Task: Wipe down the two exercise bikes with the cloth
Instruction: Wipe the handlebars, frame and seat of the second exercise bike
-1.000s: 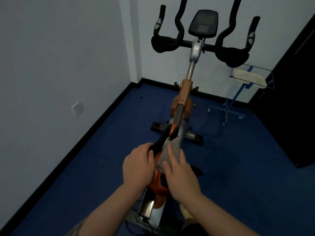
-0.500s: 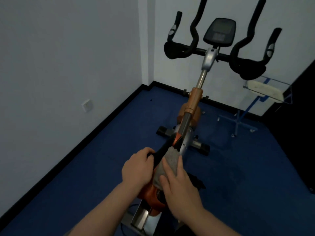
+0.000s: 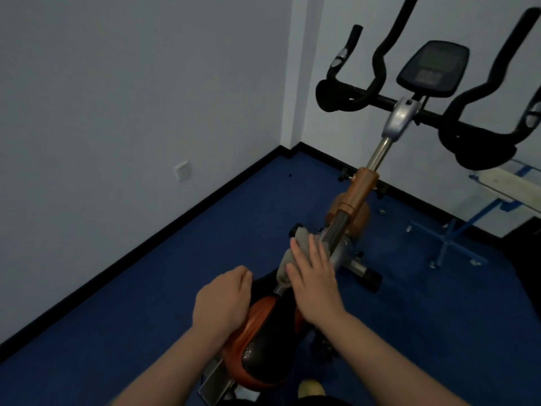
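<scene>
Your right hand (image 3: 314,284) presses the cloth (image 3: 295,256) flat-fingered on the bike (image 3: 358,197) frame; your left hand (image 3: 222,303), fingers curled, grips the saddle (image 3: 263,347) nose.

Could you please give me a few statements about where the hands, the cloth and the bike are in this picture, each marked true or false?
1. The right hand presses the grey cloth against the bike frame with straight fingers. True.
2. The left hand holds the cloth. False: it rests curled beside the saddle, away from the cloth.
3. The cloth lies on the handlebars. False: it is low on the frame, just ahead of the saddle.
4. The console sits above the handlebars. True.
5. The floor is blue. True.
</scene>
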### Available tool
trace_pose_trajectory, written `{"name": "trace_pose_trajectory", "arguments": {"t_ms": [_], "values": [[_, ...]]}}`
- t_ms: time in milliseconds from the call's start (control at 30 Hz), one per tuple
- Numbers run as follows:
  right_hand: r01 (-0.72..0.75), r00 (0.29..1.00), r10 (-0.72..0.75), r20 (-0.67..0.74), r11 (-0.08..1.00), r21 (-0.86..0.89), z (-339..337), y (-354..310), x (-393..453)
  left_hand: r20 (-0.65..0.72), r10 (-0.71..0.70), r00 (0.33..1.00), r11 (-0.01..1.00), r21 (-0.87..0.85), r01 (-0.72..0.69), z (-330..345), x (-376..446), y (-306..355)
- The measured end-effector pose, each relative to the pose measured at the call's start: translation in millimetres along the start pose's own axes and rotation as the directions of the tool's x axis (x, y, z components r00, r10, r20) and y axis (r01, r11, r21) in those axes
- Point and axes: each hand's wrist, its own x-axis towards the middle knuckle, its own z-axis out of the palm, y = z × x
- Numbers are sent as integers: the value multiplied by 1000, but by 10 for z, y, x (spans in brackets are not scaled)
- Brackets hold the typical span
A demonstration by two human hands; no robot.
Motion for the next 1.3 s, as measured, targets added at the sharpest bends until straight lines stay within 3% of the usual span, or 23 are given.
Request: {"name": "trace_pose_trajectory", "arguments": {"t_ms": [100,200,267,333,400,433,500,567,767,800,900,967,1067,1100,1200,1267,1300], "values": [[251,967,-246,62,964,-85,-14,-51,-90,-47,-47,998,999,-19,46,5,-33,24],[455,877,-445,181,890,-20,-87,118,-22,-117,-99,988,991,-100,88,17,-58,35],[473,865,-475,163,880,54,-161,236,221,-178,-131,975,982,-156,103,14,-97,34],[365,918,-381,109,921,138,-228,240,380,-269,-148,952,975,-202,95,15,-160,37],[315,946,-320,60,946,79,-177,99,285,-352,-169,920,970,-223,92,52,-247,64],[403,915,-403,25,915,20,-116,34,193,-374,-173,911,972,-214,96,92,-297,81],[630,775,-630,58,777,14,-19,10,32,-404,-143,903,987,-131,98,208,-419,130],[710,699,-708,96,704,21,-44,148,188,-441,-147,886,989,-96,117,303,-511,152],[568,813,-578,-69,814,-117,-44,224,432,-474,-294,830,953,-214,215,386,-546,132],[584,800,-597,-61,798,-151,25,169,307,-481,-316,818,944,-247,220,388,-545,133],[751,657,-750,74,644,-143,-20,190,225,-495,-357,792,925,-305,226,387,-565,133],[770,636,-764,112,620,-148,-109,300,476,-491,-365,791,922,-307,234,389,-571,140],[560,828,-560,35,821,-109,-177,373,692,-500,-363,786,923,-310,228,397,-572,161],[512,855,-519,-26,849,-130,-150,308,617,-504,-369,781,919,-325,224,393,-572,168],[603,778,-623,-79,777,-183,49,87,267,-511,-387,768,908,-354,222,379,-583,168],[711,693,-721,-18,687,-148,18,113,301,-511,-383,770,912,-342,226,376,-590,159],[721,686,-728,13,677,-146,-28,155,401,-509,-380,772,913,-339,227,373,-587,162]]}}
